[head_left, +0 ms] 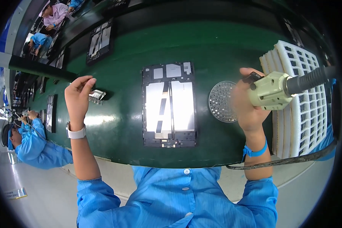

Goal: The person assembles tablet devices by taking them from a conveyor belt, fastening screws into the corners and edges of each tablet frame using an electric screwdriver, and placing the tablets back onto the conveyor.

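A tablet's inner frame [170, 104], with black edges and bright silver plates, lies flat on the green table in front of me. My right hand [249, 104], partly smeared by motion, is wrapped round a pale green electric screwdriver [271, 91] with a thick black ribbed cord sleeve. Just left of that hand is a round clear dish [219, 100] dotted with small screws. My left hand [76, 97] is raised at the left, thumb and fingertips pinched together; what they hold, if anything, is too small to see. Beside its fingers are small shiny metal pieces [97, 95].
White grid trays [302, 98] with foam-like layers stand at the right. A dark cable [285, 162] crosses over my right forearm. Another tablet frame [100, 41] lies at the far left, beyond a dark bar [41, 67]. A co-worker in blue [38, 144] works at the left.
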`<state>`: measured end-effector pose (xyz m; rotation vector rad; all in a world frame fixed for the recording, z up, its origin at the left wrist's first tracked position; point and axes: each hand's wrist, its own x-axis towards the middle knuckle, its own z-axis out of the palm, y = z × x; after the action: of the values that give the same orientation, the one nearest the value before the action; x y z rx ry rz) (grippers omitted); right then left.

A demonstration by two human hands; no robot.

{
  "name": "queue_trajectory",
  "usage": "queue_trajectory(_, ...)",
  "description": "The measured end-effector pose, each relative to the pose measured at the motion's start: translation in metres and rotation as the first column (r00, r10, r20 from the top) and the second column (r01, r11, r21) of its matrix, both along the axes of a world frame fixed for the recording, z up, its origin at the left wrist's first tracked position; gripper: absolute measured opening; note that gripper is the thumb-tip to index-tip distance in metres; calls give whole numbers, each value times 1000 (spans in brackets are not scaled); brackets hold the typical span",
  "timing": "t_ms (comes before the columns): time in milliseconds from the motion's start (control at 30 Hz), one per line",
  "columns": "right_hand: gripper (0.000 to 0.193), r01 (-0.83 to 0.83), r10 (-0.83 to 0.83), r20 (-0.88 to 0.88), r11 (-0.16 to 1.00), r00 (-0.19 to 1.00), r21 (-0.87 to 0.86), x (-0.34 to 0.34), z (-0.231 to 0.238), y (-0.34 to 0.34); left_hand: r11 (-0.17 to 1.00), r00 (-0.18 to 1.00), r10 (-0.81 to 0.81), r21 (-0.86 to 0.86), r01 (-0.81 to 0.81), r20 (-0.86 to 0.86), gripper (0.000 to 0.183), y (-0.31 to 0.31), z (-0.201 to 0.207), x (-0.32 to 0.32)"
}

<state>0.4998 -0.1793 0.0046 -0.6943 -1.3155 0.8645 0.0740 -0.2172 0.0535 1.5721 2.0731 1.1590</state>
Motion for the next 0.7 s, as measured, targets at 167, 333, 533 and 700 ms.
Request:
queue_trajectory(167,39,22,-28,-69,996,997,-81,-8,3,-2,974,925,-206,-20,224,320,26,28,-4,72)
queue_trajectory(333,41,4,3,45,987,999,-160,-4,-1,-4,879,868,-456,-54,474,195,22,76,-30,159)
queue_trajectory(533,40,9,-2,46,988,999,-151,-2,0,-1,869,885,-408,-202,451,224,18,107,-48,185)
queue_trajectory(700,37,54,-53,26,997,998,-60,1,-1,0,824,825,-556,69,563,-102,20,114,-71,173)
